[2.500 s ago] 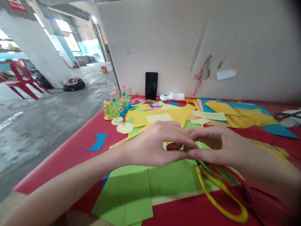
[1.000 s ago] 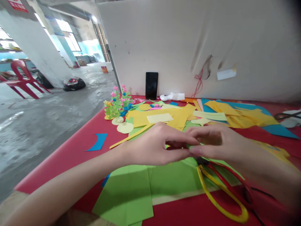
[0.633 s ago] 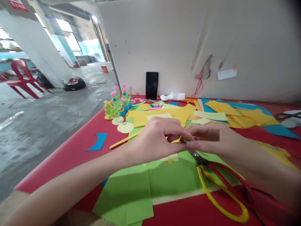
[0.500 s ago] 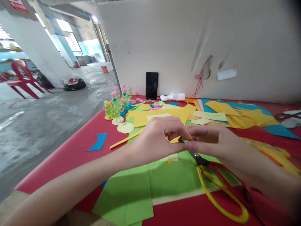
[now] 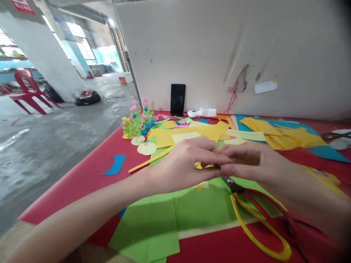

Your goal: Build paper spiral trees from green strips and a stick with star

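Observation:
My left hand (image 5: 192, 162) and my right hand (image 5: 244, 159) meet above the table, fingertips touching. Both are closed in a pinch around a small green paper piece, now almost wholly hidden by the fingers. Just below my right hand lie scissors (image 5: 233, 185) with one yellow and one red handle, blades pointing under the fingertips. Green paper sheets (image 5: 153, 223) are spread beneath my hands. A narrow yellow paper strip (image 5: 149, 160) runs out from behind my left wrist, and a blue paper scrap (image 5: 116, 165) lies farther left.
Small paper plants with pink stars (image 5: 138, 118) stand at the back left beside pale paper circles (image 5: 146, 148). A black phone (image 5: 178, 99) leans on the white panel (image 5: 205, 47). Yellow paper pieces (image 5: 298, 137) and a blue sheet (image 5: 323, 151) cover the back right of the red tabletop (image 5: 82, 168).
My left fingers have stretched forward over my right fingertips, covering the green paper piece that showed between them. The scissors and the sheets lie as before.

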Tool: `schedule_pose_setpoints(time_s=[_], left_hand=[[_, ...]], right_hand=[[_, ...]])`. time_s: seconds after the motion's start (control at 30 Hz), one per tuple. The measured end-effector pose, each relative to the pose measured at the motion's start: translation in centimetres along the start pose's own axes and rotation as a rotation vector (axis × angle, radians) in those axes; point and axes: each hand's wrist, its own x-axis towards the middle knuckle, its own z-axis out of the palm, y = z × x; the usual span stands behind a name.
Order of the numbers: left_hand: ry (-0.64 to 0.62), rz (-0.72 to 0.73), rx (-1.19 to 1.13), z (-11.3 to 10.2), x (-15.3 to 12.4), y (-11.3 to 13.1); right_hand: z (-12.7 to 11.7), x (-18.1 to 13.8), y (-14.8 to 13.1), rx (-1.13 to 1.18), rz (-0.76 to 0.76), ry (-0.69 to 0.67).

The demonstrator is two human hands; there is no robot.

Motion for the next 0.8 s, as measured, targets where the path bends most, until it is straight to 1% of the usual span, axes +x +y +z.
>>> schedule_pose_setpoints(time_s=[0.07, 0.17, 0.3, 0.4, 0.53, 0.7, 0.8], left_hand=[[0.004, 0.007, -0.003, 0.0, 0.0, 0.0], [0.067, -0.02, -0.001, 0.1, 0.0, 0.1], [0.12, -0.08, 0.022, 0.2, 0.1, 0.3], [0.134, -0.14, 0.025, 0.1, 0.2, 0.4], [0.123, -0.178, 0.002, 0.0, 0.2, 0.5], [0.102, -0.186, -0.02, 0.2, 0.0, 0.4], [0.048, -0.15, -0.041, 0.2, 0.0, 0.3]], right_hand=[[0.0, -0.2, -0.4, -0.007, 0.046, -0.002], [0.2, -0.4, -1.0, -0.013, 0.08, -0.037], [0.3, -0.4, -1.4, 0.027, 0.053, -0.096], [0.4, -0.3, -1.3, 0.03, 0.015, -0.068], [0.6, -0.3, -1.2, 0.013, 0.001, -0.029], [0.6, -0.4, -1.2, 0.004, 0.018, -0.046], [0.4, -0.4, -1.3, -0.015, 0.025, -0.07]])
